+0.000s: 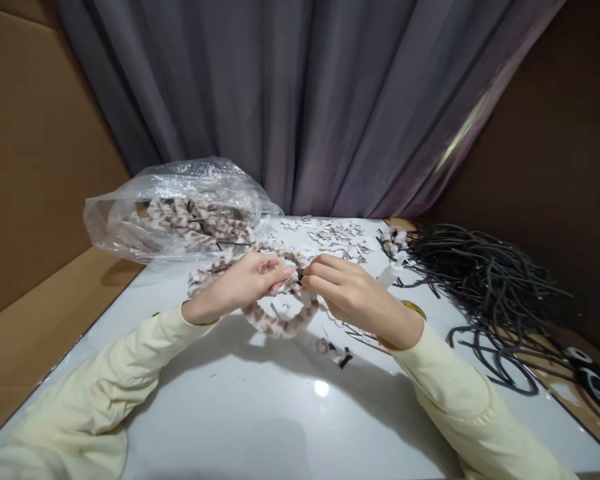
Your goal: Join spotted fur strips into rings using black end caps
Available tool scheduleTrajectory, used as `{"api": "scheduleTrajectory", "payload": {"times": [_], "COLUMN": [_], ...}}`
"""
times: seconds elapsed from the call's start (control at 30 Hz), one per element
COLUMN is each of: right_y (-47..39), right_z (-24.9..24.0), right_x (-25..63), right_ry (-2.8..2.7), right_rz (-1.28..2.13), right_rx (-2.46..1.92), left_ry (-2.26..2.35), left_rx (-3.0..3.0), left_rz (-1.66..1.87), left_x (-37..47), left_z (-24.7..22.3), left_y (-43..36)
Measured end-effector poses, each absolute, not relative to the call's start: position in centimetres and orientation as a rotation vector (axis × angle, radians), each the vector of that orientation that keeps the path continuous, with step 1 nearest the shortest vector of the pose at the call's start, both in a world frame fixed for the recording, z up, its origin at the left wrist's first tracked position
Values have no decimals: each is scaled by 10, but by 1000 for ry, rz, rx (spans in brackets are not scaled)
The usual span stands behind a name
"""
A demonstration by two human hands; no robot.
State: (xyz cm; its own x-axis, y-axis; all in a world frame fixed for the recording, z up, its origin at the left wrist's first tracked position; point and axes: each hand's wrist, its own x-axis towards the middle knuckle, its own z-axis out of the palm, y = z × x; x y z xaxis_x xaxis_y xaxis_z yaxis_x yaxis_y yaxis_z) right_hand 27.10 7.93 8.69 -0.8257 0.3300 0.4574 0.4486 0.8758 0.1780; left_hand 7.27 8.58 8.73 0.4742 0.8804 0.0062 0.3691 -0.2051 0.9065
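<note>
Both my hands meet over the middle of the white table, working on a fluffy white-and-brown fabric ring that looks like a scrunchie or headband. My left hand pinches the ring's upper part between thumb and fingers. From the other side, the fingertips of my right hand close on a small dark piece at the same spot; its exact kind is hidden by the fingers. More of the same spotted fluffy fabric lies just behind and left of my left hand.
A clear plastic bag with several fluffy rings stands back left. Fabric scraps litter the table's rear. Black cords are heaped at right, near black-handled scissors. A small white-and-black tube-like item lies in front.
</note>
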Motion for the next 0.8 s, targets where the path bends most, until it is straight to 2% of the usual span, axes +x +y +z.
{"api": "scheduleTrajectory", "payload": {"times": [0.23,0.63,0.8], "right_y": [77,83,83], "right_z": [87,88,90], "right_x": [274,281,281], "right_ry": [-2644,-2572,-2553], "right_rz": [-215,234,268], "right_rx": [-529,-482,-486], "left_ry": [913,945,940], "left_rx": [1622,1578,1579], "left_rz": [765,811,823], "left_x": [74,78,79], "left_z": [80,81,80], "left_y": [93,90,91]}}
